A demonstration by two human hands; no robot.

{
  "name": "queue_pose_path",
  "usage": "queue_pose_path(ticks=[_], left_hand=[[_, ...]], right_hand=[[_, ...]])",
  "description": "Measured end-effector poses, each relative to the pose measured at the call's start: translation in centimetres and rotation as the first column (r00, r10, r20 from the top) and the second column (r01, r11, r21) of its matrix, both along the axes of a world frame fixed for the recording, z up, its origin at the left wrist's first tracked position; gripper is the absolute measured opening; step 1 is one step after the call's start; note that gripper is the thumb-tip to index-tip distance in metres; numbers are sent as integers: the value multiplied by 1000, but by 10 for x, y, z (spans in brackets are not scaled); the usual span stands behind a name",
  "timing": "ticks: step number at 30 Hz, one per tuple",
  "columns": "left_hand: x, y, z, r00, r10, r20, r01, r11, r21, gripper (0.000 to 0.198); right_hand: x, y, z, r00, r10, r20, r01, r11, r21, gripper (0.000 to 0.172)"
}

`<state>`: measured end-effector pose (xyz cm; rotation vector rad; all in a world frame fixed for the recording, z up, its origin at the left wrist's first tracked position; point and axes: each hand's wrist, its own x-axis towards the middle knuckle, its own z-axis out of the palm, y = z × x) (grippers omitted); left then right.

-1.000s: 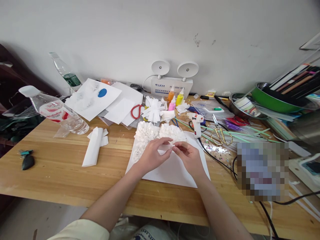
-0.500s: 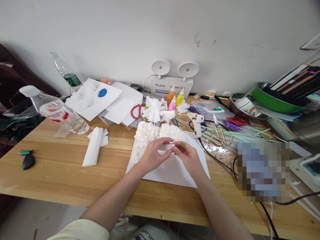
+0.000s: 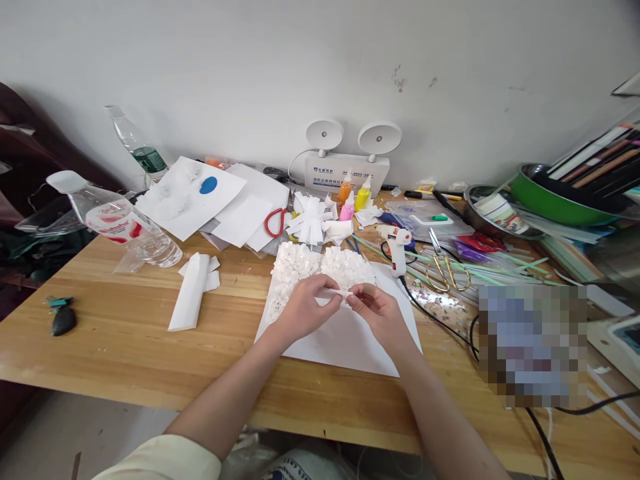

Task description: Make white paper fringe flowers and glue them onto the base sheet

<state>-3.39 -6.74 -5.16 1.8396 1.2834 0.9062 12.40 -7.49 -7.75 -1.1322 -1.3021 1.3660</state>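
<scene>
A small white strip of paper (image 3: 342, 292) stretches between my two hands, mostly covered by fingers. My left hand (image 3: 311, 307) pinches its left end, and my right hand (image 3: 376, 309) pinches the right end with thumb and fingertips. Both hands hover over a white sheet (image 3: 345, 347) lying on the wooden table. Crumpled white paper bits (image 3: 293, 267) cover the sheet's far and left parts in bumpy clusters. Just beyond the sheet sits a fringed white paper piece (image 3: 309, 220).
A white glue gun (image 3: 397, 250) and gold-handled scissors (image 3: 445, 267) lie right of the sheet. Red-handled pliers (image 3: 275, 222) and paint bottles (image 3: 363, 193) stand or lie behind. At left are a folded paper (image 3: 190, 293), a water bottle (image 3: 127, 223) and keys (image 3: 63, 320).
My fingertips have shifted slightly on the white strip, which now lies flatter between them. The whole view has moved a little, so things appear slightly further right.
</scene>
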Motion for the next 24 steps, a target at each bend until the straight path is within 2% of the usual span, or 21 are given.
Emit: queue_pose_path(ticks=[5, 11, 18, 24], left_hand=[[0, -2, 6, 999, -19, 33, 21, 998, -55, 12], [-1, -2, 9, 998, -23, 52, 28, 995, -91, 12], [0, 1, 0, 1000, 6, -13, -6, 1000, -11, 13], [1, 1, -3, 999, -30, -26, 30, 999, 14, 14]], right_hand=[[-1, 0, 3, 999, -16, -39, 15, 999, -35, 15], [-1, 1, 4, 1000, 2, -8, -2, 1000, -14, 16], [-1, -1, 5, 999, 23, 23, -23, 999, -25, 18], [-2, 0, 2, 998, 18, 58, -19, 1000, 12, 17]])
